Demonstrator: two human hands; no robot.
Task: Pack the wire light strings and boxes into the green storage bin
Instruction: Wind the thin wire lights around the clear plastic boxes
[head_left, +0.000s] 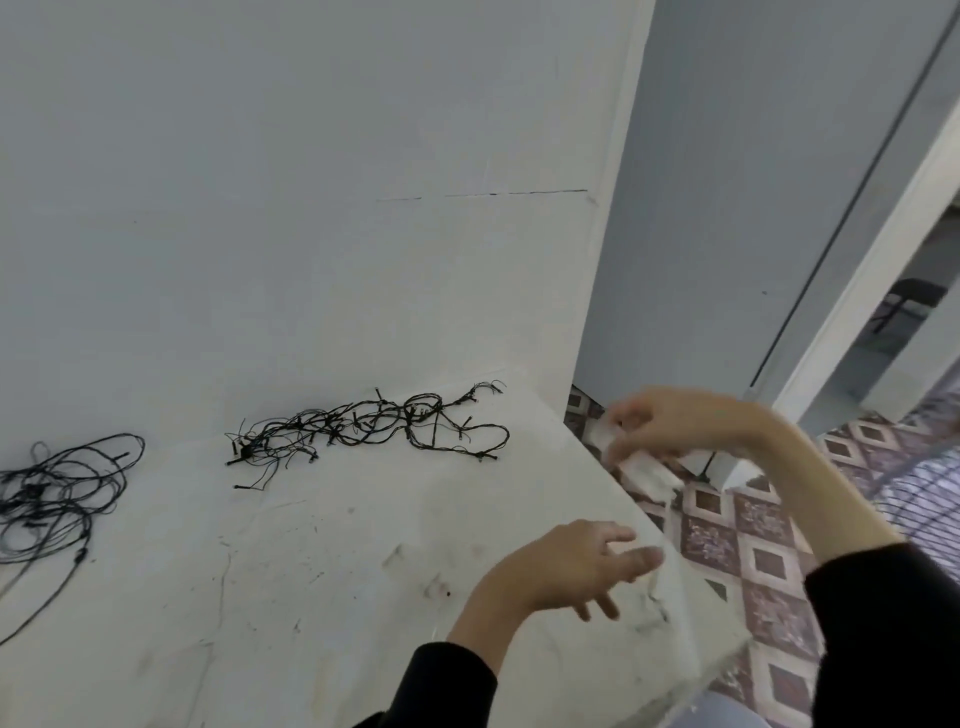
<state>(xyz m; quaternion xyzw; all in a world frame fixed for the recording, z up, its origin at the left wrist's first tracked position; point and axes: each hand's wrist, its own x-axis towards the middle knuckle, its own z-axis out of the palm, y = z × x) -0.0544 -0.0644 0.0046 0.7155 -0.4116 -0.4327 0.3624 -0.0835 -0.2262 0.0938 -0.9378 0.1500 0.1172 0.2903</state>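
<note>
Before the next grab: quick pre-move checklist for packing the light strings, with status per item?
1. Green bin in view: not ok, it appears nowhere in the head view.
2. Left hand free: ok, fingers spread, holding nothing, above the table.
3. Right hand free: cannot tell; it is off the table edge at something white, blurred.
4. Middle light string reachable: ok, lying loose on the table near the wall, nothing on top.
5. Left light string fully visible: not ok, cut by the frame edge.
6. Strings apart from each other: ok, bare tabletop shows between them.
</note>
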